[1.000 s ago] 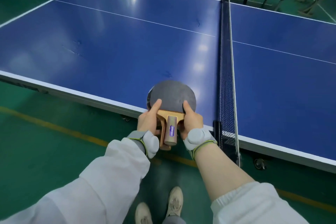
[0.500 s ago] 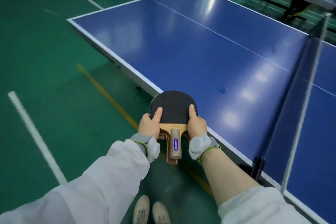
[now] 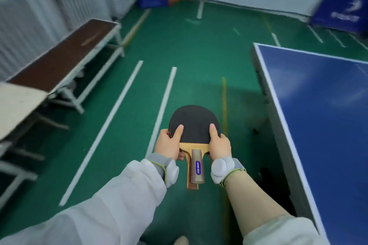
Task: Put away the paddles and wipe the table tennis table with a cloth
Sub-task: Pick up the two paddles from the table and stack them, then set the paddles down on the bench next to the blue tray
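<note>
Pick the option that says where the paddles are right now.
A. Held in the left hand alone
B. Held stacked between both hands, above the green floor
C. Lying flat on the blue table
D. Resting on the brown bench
B: the stacked paddles are gripped on either side by the left hand and the right hand, over the floor and beside the table.

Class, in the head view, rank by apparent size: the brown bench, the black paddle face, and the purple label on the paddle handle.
Largest to smallest:
1. brown bench
2. black paddle face, though it is nearer the camera
3. purple label
</note>
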Demonstrator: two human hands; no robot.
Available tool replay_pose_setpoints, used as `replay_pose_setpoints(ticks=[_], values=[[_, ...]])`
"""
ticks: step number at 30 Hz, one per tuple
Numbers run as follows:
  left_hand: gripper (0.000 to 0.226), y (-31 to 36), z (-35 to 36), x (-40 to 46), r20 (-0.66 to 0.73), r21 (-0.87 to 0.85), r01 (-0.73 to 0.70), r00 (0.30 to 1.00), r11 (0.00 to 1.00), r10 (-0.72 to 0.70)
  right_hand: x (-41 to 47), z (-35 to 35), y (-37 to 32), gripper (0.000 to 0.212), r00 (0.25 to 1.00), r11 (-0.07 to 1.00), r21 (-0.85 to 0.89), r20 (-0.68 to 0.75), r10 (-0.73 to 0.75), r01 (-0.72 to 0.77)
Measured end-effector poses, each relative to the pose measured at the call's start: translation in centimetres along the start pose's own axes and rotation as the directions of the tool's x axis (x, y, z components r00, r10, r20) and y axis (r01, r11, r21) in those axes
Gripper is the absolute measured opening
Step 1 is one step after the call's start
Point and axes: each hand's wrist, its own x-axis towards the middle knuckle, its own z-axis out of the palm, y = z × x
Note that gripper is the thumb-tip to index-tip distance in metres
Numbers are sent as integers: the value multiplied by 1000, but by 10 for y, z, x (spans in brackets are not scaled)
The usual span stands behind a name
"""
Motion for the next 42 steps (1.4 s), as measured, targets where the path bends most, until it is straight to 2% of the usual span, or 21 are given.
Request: replay_pose_setpoints(ticks=[2, 4, 7, 11, 17, 20, 22, 26, 28, 30, 33, 35, 39, 42], values=[[39, -10, -54, 7, -130, -85, 7, 991, 996, -18, -12, 57, -17, 46, 992, 996, -70, 120, -48, 57], [40, -13, -81, 10, -175, -102, 20, 984, 995, -38, -18, 84, -26, 47, 983, 992, -87, 166, -73, 88], [38, -29, -161, 16, -298, -187, 8, 952, 982, -65, -46, 166, -43, 51, 940, 977, -127, 318, -121, 169], [34, -54, -291, 15, -469, -305, -15, 872, 952, -136, -104, 296, -60, 51, 837, 947, -162, 524, -155, 277], [37, -104, -461, 16, -609, -381, -15, 757, 924, -239, -188, 470, -66, 48, 711, 911, -185, 688, -147, 367], [33, -126, -527, 10, -641, -441, -12, 704, 897, -306, -226, 537, -64, 49, 641, 881, -216, 758, -120, 421], [34, -133, -549, 10, -641, -455, -5, 696, 891, -324, -234, 563, -61, 48, 630, 878, -212, 767, -123, 429], [41, -165, -635, 22, -682, -536, -39, 609, 843, -406, -270, 663, -55, 48, 546, 821, -280, 837, -45, 497], [40, -173, -657, 27, -691, -544, -34, 585, 838, -425, -276, 690, -58, 48, 508, 794, -286, 861, -34, 537], [44, -192, -695, 48, -703, -566, -32, 539, 824, -463, -281, 742, -59, 45, 446, 762, -287, 895, -2, 580], [45, -225, -749, 87, -689, -612, -17, 502, 790, -523, -283, 821, -58, 44, 397, 718, -314, 916, 57, 622], [44, -247, -786, 117, -692, -635, -6, 451, 773, -565, -279, 881, -49, 39, 355, 695, -312, 931, 87, 648], [35, -292, -849, 168, -683, -656, 59, 378, 753, -625, -268, 978, -27, 26, 324, 657, -347, 932, 163, 669], [33, -317, -877, 193, -661, -657, 112, 389, 745, -642, -262, 1020, -16, 28, 321, 632, -364, 928, 186, 684]])
